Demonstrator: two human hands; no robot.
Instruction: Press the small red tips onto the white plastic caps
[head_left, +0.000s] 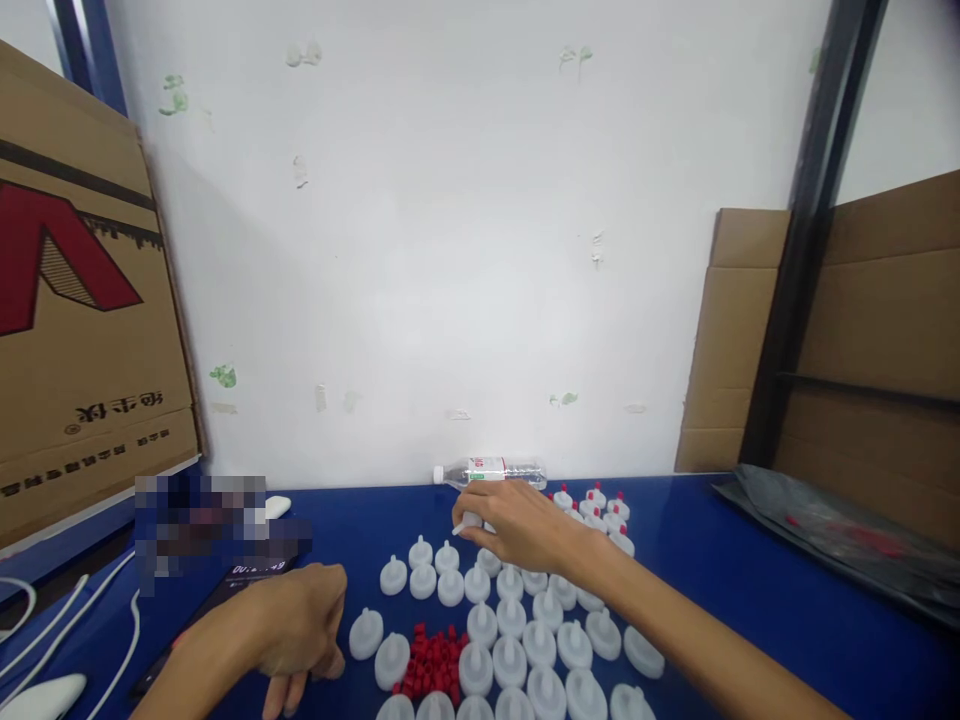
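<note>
My right hand (510, 520) reaches over the back of the group and pinches a white nozzle cap (469, 521), its spout pointing down to the left. Below it stand many white nozzle caps (510, 615) in loose rows, spouts up. A pile of small red caps (431, 662) lies among them. Behind my right wrist, several white nozzle caps (596, 497) carry red tips. My left hand (306, 625) hovers left of the rows, fingers curled downward; what they hold, if anything, is hidden. The nearest piece to it is a single white nozzle cap (366, 634).
A clear plastic bottle (495, 472) lies against the white wall. On the left are a phone (259, 568), white cables (124, 640) and a large cardboard box (82, 300). A dark plastic bag (840, 540) rests on the blue table (705, 570) at right, near cardboard sheets (739, 340).
</note>
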